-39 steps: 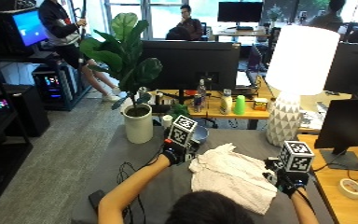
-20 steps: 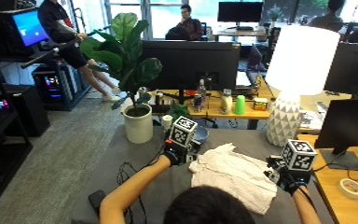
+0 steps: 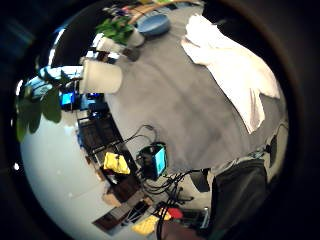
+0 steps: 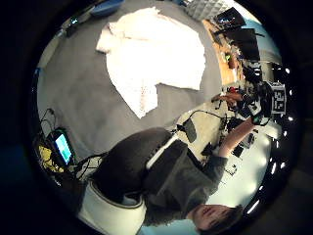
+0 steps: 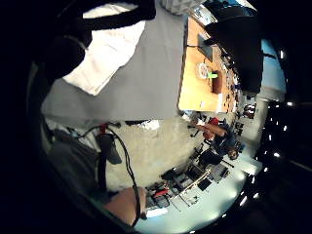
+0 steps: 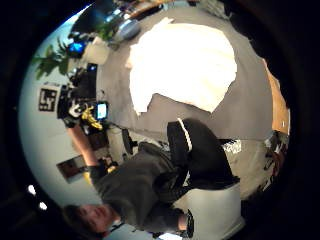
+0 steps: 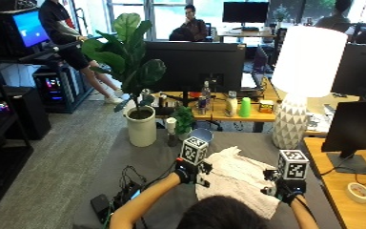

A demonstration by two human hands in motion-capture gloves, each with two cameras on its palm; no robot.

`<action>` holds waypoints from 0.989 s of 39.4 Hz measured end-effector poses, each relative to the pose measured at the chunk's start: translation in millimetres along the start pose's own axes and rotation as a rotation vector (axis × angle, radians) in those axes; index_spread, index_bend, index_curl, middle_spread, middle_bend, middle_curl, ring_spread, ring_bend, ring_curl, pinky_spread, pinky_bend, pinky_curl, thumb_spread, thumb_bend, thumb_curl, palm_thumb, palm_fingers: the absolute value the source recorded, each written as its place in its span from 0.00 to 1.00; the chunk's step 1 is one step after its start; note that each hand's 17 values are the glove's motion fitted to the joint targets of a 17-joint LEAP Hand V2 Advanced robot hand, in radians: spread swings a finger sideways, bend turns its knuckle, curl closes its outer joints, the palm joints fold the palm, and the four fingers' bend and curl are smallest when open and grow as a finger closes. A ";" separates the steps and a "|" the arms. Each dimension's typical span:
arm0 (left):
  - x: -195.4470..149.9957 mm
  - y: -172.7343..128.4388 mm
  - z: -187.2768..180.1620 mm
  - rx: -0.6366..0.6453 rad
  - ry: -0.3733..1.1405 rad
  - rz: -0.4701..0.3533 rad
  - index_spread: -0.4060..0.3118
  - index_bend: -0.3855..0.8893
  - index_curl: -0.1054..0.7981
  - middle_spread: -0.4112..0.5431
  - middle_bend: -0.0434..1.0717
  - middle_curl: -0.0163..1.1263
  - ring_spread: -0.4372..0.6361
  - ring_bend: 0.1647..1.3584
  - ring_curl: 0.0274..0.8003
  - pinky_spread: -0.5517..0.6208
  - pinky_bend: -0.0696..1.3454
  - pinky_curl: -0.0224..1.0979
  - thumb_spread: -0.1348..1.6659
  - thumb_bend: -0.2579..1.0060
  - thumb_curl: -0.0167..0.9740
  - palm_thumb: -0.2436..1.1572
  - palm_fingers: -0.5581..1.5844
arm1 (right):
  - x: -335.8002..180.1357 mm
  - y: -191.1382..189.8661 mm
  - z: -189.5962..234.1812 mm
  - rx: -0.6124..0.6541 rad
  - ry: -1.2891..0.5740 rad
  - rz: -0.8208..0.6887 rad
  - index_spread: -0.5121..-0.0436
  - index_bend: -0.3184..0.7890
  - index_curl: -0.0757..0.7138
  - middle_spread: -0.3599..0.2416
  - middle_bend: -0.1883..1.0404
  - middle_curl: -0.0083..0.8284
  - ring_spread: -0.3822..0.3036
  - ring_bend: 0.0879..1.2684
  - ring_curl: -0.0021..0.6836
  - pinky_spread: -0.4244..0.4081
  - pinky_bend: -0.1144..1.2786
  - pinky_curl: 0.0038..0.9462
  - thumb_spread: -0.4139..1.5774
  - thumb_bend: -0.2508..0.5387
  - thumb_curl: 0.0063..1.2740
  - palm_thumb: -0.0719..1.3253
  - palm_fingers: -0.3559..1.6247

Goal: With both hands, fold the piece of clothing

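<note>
white garment [image 7: 237,177] crumpled on grey table [image 7: 145,164] | both hands lifted beside its edges, finger state unclear

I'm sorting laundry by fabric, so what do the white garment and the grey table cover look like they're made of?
The white garment looks like thin woven cloth, possibly cotton: matte, wrinkled, with soft folds and limp edges. The grey table cover seems a felt-like or matte fabric: even grey, no shine, no visible weave. Neither can be told for sure.
</note>
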State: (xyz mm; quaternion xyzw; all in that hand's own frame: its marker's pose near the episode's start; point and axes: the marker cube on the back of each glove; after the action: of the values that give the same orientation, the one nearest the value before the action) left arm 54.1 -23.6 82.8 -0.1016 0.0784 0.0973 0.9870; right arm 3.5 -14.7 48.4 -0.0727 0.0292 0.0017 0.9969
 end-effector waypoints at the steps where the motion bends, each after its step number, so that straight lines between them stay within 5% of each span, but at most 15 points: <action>1: 4.7 -3.6 10.6 -0.024 0.003 0.021 0.54 0.38 0.43 0.59 0.18 0.19 0.63 0.37 0.33 0.72 0.32 0.30 0.60 0.17 0.20 0.16 0.34 | -1.7 -4.7 8.3 -0.012 0.009 -0.005 0.44 0.34 0.31 0.57 0.38 0.42 0.54 0.40 0.49 0.69 0.40 0.34 0.83 0.51 0.19 0.40 0.47; 6: 25.4 -18.8 60.0 -0.142 0.002 0.077 0.56 0.38 0.41 0.60 0.19 0.20 0.63 0.39 0.34 0.73 0.34 0.31 0.56 0.17 0.23 0.17 0.33 | -12.2 -27.6 53.6 -0.088 0.031 -0.034 0.51 0.35 0.30 0.57 0.38 0.44 0.51 0.41 0.51 0.66 0.43 0.36 0.81 0.47 0.21 0.42 0.49; 14: 49.0 1.2 105.1 -0.328 -0.123 -0.062 0.60 0.35 0.36 0.63 0.21 0.23 0.64 0.43 0.36 0.73 0.39 0.34 0.52 0.18 0.26 0.18 0.30 | -18.8 -57.2 140.8 -0.232 0.064 -0.032 0.62 0.37 0.31 0.55 0.37 0.46 0.44 0.42 0.53 0.59 0.46 0.38 0.78 0.45 0.24 0.49 0.53; 18: 54.4 -5.3 110.3 -0.252 -0.119 -0.029 0.63 0.33 0.33 0.63 0.21 0.24 0.63 0.47 0.37 0.69 0.46 0.36 0.51 0.19 0.28 0.20 0.33 | -16.5 -67.1 165.0 -0.207 0.107 -0.016 0.64 0.38 0.32 0.53 0.38 0.47 0.42 0.41 0.54 0.56 0.46 0.38 0.76 0.44 0.26 0.53 0.54; 21: 58.9 -18.8 105.6 -0.082 -0.089 0.047 0.63 0.37 0.32 0.60 0.22 0.24 0.59 0.45 0.35 0.60 0.50 0.36 0.53 0.21 0.29 0.25 0.37 | -16.3 -71.3 168.6 -0.158 0.085 -0.018 0.63 0.39 0.33 0.51 0.38 0.48 0.40 0.41 0.54 0.53 0.46 0.38 0.75 0.44 0.27 0.57 0.57; 25: 55.6 -31.9 102.4 0.068 -0.145 0.034 0.55 0.40 0.34 0.49 0.23 0.26 0.47 0.43 0.34 0.44 0.54 0.36 0.60 0.26 0.32 0.36 0.51 | -17.8 -75.8 164.4 -0.058 0.060 -0.023 0.62 0.41 0.35 0.48 0.37 0.48 0.36 0.40 0.54 0.45 0.47 0.39 0.74 0.45 0.29 0.62 0.63; 28: 50.2 -39.8 101.4 0.141 -0.201 -0.014 0.45 0.46 0.38 0.36 0.34 0.30 0.32 0.42 0.34 0.34 0.49 0.35 0.65 0.31 0.34 0.44 0.67 | -17.7 -79.2 162.1 -0.006 0.065 -0.028 0.61 0.40 0.36 0.45 0.38 0.49 0.32 0.42 0.55 0.35 0.49 0.39 0.71 0.48 0.32 0.69 0.73; 29: 50.1 -42.1 101.1 0.159 -0.207 -0.010 0.46 0.40 0.36 0.37 0.27 0.27 0.33 0.39 0.32 0.33 0.51 0.35 0.65 0.30 0.33 0.44 0.61 | -17.4 -80.3 161.6 0.002 0.062 -0.027 0.61 0.39 0.36 0.45 0.36 0.49 0.33 0.40 0.54 0.37 0.46 0.37 0.72 0.45 0.31 0.66 0.67; 32: 52.2 -47.5 99.9 0.206 -0.215 0.030 0.35 0.48 0.42 0.28 0.39 0.33 0.21 0.39 0.36 0.26 0.48 0.36 0.67 0.36 0.38 0.55 0.79 | -14.5 -85.8 161.7 0.014 0.043 -0.022 0.60 0.44 0.40 0.42 0.40 0.52 0.29 0.42 0.58 0.27 0.49 0.41 0.65 0.47 0.35 0.74 0.80; 39: 43.3 -51.4 99.0 0.238 -0.279 0.059 0.24 0.52 0.50 0.19 0.44 0.41 0.12 0.38 0.44 0.19 0.45 0.39 0.66 0.36 0.43 0.63 0.83 | -11.9 -81.2 155.6 -0.003 0.010 -0.033 0.60 0.44 0.47 0.38 0.42 0.55 0.27 0.43 0.62 0.21 0.50 0.44 0.58 0.41 0.39 0.78 0.82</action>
State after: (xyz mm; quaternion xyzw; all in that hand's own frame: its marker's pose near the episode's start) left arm 120.1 -44.0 180.5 0.0329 -0.0452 0.1294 0.9900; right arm 1.3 -72.5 214.5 -0.0746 0.0330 -0.0149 0.9966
